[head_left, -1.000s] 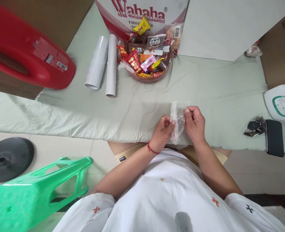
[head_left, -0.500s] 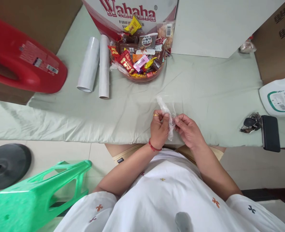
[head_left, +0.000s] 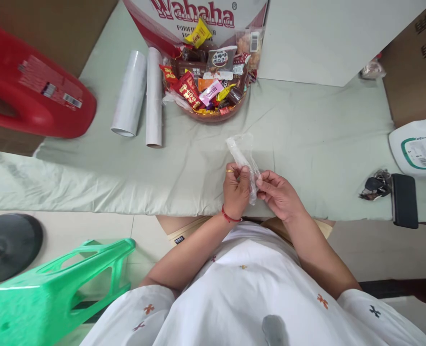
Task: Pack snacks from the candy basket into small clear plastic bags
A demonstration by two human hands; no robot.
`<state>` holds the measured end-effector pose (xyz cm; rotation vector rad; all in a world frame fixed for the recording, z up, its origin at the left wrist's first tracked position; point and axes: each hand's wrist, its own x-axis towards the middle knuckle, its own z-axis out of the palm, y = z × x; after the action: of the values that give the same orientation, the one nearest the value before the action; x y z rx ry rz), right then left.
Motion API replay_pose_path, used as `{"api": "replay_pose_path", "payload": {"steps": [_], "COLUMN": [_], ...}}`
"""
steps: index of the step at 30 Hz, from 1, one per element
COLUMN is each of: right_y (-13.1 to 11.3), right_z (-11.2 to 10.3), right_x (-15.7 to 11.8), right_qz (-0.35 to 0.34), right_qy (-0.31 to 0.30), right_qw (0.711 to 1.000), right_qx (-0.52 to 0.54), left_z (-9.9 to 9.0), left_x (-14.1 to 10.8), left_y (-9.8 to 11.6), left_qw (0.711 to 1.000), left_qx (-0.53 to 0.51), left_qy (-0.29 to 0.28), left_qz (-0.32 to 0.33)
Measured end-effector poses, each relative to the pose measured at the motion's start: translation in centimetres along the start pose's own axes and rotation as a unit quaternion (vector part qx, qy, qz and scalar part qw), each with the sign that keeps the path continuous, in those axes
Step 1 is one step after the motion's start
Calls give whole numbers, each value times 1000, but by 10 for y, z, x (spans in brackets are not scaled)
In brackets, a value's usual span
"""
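Near the front edge of the cloth-covered table (head_left: 194,168), both hands hold a crumpled piece of clear plastic film (head_left: 239,151); whether it is a bag or a loose sheet I cannot tell. My left hand (head_left: 236,190), with a ring and a red cord bracelet, is closed around the film's middle. At its right edge, my right hand (head_left: 280,194) pinches the film between thumb and fingers. The upper part of the film sticks out beyond my left hand, and a short end hangs below between the hands.
Beyond the hands stands a bowl (head_left: 213,115) heaped with wrapped sweets, before a Wahaha carton (head_left: 198,12). Two white rolls (head_left: 154,101) and a red jug (head_left: 36,96) are on the left. Keys (head_left: 377,185), a phone (head_left: 405,201) and a white jug (head_left: 420,146) lie right. A green stool (head_left: 29,302) is lower left.
The film's upper end has spread out and shifted up and slightly left. Both hands keep their grip, and my right hand has moved slightly left.
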<state>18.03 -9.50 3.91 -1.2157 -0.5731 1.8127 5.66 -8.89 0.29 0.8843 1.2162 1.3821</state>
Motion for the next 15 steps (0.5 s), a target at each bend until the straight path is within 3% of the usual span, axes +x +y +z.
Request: {"api": "replay_pose_path", "payload": {"steps": [6,15], "right_y": [-12,-30], "right_z": [-8,-20], "right_x": [1,9], "right_qz": [47,-45], "right_qy": [-12,95], "right_qw": [999,992], "right_qx": [-10,-76], "left_z": [0,16], "left_x": [14,60], "left_y": [3,10], "left_qw": [997,990], "left_qx": [-33,-36], "left_qy": [-33,-131], "left_qz": [-54,-33]}}
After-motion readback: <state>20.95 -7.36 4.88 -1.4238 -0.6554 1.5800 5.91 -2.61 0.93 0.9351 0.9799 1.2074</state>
